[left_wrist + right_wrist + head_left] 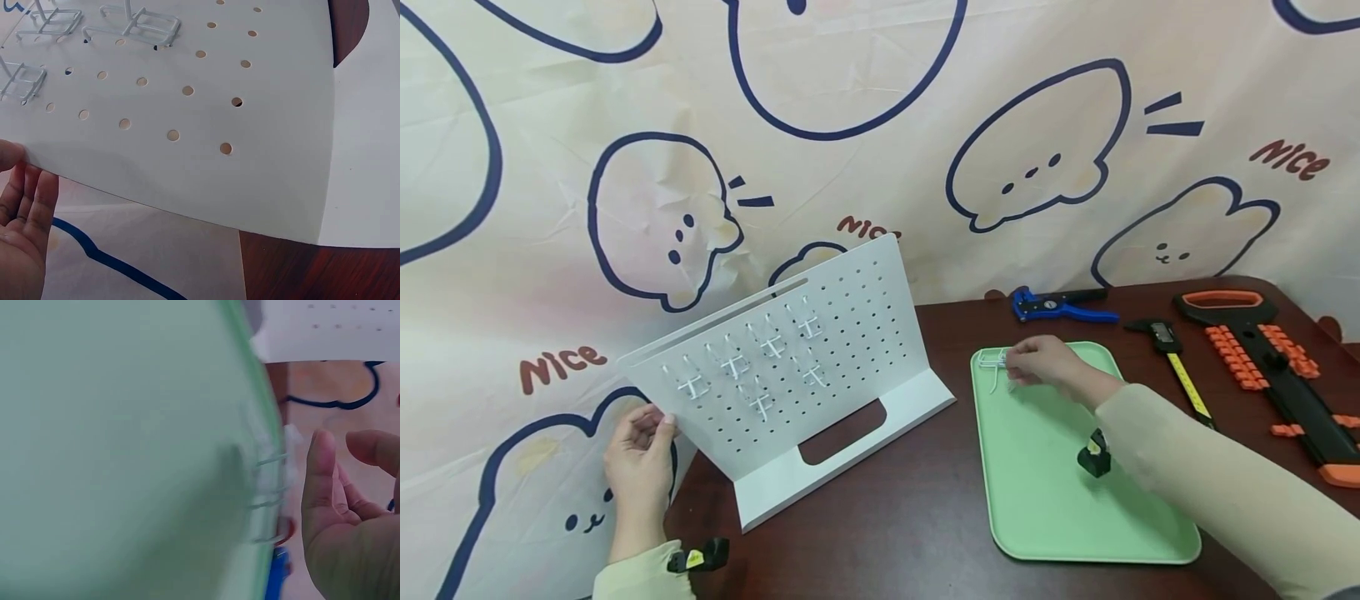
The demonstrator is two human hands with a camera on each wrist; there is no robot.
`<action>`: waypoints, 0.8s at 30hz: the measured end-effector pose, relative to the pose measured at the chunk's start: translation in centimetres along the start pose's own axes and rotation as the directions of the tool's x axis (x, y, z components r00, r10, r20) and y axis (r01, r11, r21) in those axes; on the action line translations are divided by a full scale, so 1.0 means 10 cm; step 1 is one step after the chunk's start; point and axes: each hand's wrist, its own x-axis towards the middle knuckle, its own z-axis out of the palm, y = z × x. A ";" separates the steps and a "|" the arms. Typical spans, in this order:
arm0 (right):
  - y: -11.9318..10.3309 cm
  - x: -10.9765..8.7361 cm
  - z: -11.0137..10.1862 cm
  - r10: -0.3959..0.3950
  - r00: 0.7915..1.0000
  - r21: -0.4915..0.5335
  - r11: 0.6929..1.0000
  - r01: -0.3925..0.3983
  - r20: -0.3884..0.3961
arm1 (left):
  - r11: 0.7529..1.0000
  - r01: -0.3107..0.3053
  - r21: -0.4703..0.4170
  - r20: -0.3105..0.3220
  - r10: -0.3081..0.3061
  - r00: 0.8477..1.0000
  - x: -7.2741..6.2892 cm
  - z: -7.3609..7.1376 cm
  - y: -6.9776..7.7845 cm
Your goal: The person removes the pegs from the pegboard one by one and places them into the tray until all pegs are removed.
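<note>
A white pegboard stand (850,333) stands tilted on the left part of the table, several white wire hooks (772,344) hung in its holes. My left hand (643,454) pinches the board's left edge, thumb on the front and fingers behind, as the left wrist view shows. Over the far end of the light green tray (1060,467), my right hand (1041,362) is beside some loose white wire hooks (992,364). In the right wrist view its thumb and forefinger stand apart with a gap between them, and the hooks look blurred.
Beyond the tray lies a blue-handled wire stripper (1060,307). To its right are a digital caliper (1165,337) with a yellow strip and a black tool holder (1277,367) with orange clips. A printed cloth (880,175) hangs behind the dark wooden table (865,500).
</note>
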 end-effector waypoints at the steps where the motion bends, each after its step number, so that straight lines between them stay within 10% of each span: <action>1: -0.06 0.03 0.02 -0.009 1.000 0.006 1.000 0.009 0.003 | 1.000 -0.003 0.002 -0.001 0.003 1.000 0.00 0.00 0.00; 11: -0.66 0.13 0.50 -0.133 0.978 0.142 0.984 0.111 0.161 | 0.999 -0.027 0.017 0.004 0.027 1.000 -0.01 0.01 0.05; 24: -1.31 0.18 1.30 -0.142 0.942 0.406 0.914 0.006 0.304 | 0.999 -0.032 0.027 0.013 0.032 0.999 0.00 0.00 0.05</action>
